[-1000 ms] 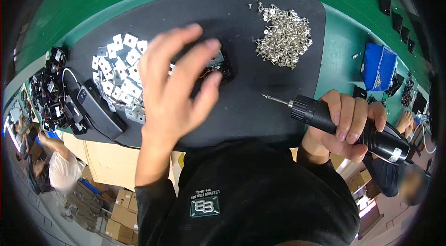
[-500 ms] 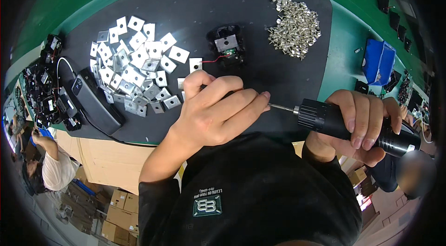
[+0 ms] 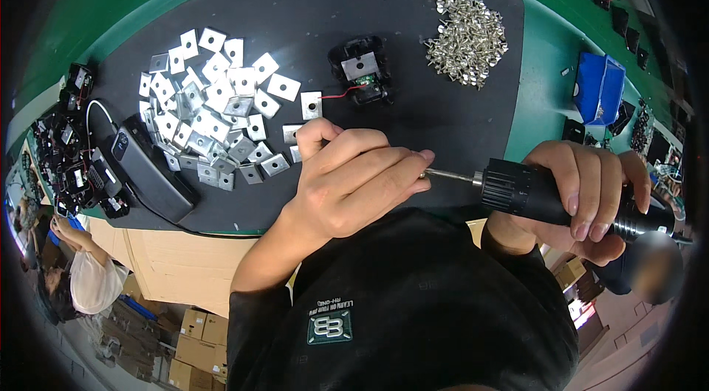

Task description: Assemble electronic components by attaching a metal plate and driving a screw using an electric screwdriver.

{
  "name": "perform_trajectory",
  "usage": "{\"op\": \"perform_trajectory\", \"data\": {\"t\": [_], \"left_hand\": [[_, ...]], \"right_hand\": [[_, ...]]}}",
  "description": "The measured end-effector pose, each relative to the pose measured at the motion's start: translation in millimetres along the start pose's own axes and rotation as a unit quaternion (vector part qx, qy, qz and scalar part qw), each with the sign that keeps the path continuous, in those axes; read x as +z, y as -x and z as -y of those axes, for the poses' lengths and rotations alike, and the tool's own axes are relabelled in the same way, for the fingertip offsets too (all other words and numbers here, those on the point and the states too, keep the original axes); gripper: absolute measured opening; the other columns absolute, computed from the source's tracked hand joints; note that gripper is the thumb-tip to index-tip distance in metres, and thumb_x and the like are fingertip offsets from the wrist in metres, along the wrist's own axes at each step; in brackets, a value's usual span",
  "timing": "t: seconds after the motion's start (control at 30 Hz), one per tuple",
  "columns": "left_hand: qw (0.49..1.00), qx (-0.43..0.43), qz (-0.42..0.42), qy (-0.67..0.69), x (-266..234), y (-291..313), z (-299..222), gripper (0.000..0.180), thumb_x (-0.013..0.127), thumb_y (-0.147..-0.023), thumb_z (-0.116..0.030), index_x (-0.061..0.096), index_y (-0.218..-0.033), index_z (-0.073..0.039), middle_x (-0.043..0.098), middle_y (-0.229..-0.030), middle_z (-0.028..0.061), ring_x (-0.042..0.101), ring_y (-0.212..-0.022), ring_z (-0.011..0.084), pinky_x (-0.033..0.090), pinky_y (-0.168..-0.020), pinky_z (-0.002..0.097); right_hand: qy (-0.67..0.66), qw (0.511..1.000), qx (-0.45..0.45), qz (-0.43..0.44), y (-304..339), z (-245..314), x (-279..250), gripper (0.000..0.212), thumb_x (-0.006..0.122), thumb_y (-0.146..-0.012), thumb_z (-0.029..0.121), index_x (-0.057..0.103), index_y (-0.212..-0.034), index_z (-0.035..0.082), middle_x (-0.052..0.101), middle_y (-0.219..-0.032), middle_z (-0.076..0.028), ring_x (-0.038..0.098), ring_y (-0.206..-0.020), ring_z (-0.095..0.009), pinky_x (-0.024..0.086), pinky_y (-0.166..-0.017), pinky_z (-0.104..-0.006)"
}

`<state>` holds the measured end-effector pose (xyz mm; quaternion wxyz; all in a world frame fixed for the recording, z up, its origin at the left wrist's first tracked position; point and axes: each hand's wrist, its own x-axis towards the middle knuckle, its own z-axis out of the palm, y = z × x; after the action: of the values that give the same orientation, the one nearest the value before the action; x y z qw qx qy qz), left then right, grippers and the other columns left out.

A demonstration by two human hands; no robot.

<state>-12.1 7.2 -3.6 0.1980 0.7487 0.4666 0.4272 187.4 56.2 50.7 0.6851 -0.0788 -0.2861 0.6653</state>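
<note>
Black and rigid-looking, the electric screwdriver [image 3: 509, 186] is wrapped by the right hand [image 3: 587, 195], probably hefty and best held round its thickest part, while the left hand [image 3: 353, 186] pinches the slim bit [image 3: 454, 175] near its tip. Farther out on the dark mat [image 3: 428, 118], the housing [image 3: 360, 48] looks light, its thin red lead [image 3: 335, 97] fragile, best lifted by the edges

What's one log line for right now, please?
left hand: closed at tip of screwdriver bit | right hand: gripping electric screwdriver | black housing: on black mat
</note>
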Motion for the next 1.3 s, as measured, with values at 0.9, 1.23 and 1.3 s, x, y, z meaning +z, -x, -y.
{"op": "perform_trajectory", "data": {"t": [0.9,1.23,1.3], "left_hand": [[0.997,0.03,-0.064,0.007,-14.6,28.4,-27.8,0.026,0.08,-0.062,-0.018,0.072,-0.085,-0.009,0.063,-0.074,-0.0029,0.056,-0.072,0.0136,0.029,-0.072,0.0309],[0.997,0.005,-0.068,0.026,-8.5,36.5,-36.1,0.016,0.075,-0.071,-0.014,0.072,-0.083,-0.004,0.066,-0.073,0.0008,0.058,-0.071,0.0162,0.032,-0.075,0.0321],[0.997,-0.013,-0.076,0.022,-8.5,38.7,-39.4,0.014,0.074,-0.072,-0.013,0.071,-0.083,-0.004,0.066,-0.072,0.0015,0.058,-0.07,0.0166,0.033,-0.075,0.0319]], "right_hand": [[-0.029,0.997,0.021,0.075,23.0,12.8,26.1,0.043,0.077,-0.073,0.009,0.054,-0.109,0.011,0.059,-0.073,0.003,0.059,-0.066,-0.008,0.045,-0.073,-0.0246],[0.009,0.992,0.04,0.121,30.9,18.0,29.5,0.045,0.076,-0.075,0.01,0.052,-0.113,0.013,0.058,-0.075,0.003,0.058,-0.069,-0.009,0.044,-0.075,-0.026],[0.004,0.986,0.061,0.153,32.2,20.9,26.1,0.048,0.075,-0.079,0.012,0.05,-0.12,0.017,0.058,-0.081,0.002,0.058,-0.074,-0.011,0.041,-0.076,-0.0278]]}}
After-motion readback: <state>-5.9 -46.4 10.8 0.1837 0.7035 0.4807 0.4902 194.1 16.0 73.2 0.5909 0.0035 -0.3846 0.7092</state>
